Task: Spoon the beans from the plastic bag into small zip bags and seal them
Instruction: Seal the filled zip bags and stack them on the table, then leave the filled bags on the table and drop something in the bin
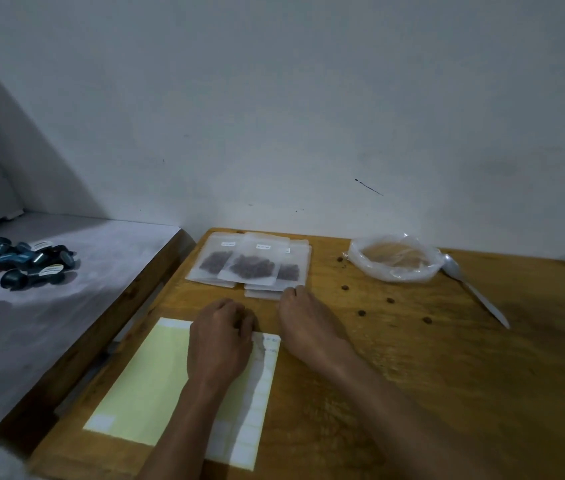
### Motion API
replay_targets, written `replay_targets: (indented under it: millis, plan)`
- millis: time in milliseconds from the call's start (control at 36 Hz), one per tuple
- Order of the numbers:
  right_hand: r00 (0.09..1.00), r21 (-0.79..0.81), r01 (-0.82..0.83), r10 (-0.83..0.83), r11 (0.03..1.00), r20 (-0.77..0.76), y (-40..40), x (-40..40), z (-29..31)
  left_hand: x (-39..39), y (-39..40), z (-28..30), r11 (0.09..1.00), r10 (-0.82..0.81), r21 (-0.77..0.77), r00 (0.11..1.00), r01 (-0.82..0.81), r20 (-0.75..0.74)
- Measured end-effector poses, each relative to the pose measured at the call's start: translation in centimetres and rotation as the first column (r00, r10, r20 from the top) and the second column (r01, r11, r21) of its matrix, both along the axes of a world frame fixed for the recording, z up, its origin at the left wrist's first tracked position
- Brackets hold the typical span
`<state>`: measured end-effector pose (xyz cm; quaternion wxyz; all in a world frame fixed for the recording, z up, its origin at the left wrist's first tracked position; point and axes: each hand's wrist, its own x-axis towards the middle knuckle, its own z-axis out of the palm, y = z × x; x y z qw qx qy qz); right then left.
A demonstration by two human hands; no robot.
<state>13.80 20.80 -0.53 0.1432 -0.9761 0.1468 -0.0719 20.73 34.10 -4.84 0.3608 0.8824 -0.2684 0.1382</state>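
Three small frosted zip bags [251,263] with dark beans and white labels lie overlapping at the back of the wooden table [447,375], on a stack of flat unfilled bags [263,293]. A clear plastic bag [393,258] sits open at the back right, and a metal spoon [475,292] lies beside it. My left hand [220,344] rests with curled fingers on a yellow label sheet [156,372]. Fingertips of my right hand [305,320] touch the front edge of the bag stack; what they grip is hidden.
Several loose beans [390,301] lie scattered on the table between the bags and the spoon. A grey surface [66,306] to the left carries a heap of dark blue capsules [23,263]. A white wall stands right behind the table.
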Motion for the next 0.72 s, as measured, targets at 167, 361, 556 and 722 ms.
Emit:
replay_targets:
  millis: [167, 361, 556, 722]
  plan:
    - [0.945, 0.673, 0.210, -0.324, 0.709, 0.047, -1.8, -1.9, 0.8, -0.1, 0.1, 0.2, 1.000, -0.023, 0.017, 1.000, 0.023, -0.008]
    - [0.826, 0.968, 0.118, -0.563, 0.220, 0.028, -6.2, -6.6, 1.8, -1.0, -1.0, 0.9, 0.995, -0.021, 0.101, 0.999, 0.017, 0.039]
    - [0.767, 0.477, 0.424, -0.585, 0.770, 0.263, -12.9, -10.8, 1.4, -4.0, -5.7, 2.0, 0.983, -0.138, 0.121, 0.990, 0.139, -0.015]
    - [0.881, 0.229, 0.382, -0.428, 0.895, 0.203, -15.8, -12.5, 0.0, -5.5, -9.3, 2.1, 0.969, -0.185, 0.156, 0.982, 0.189, -0.041]
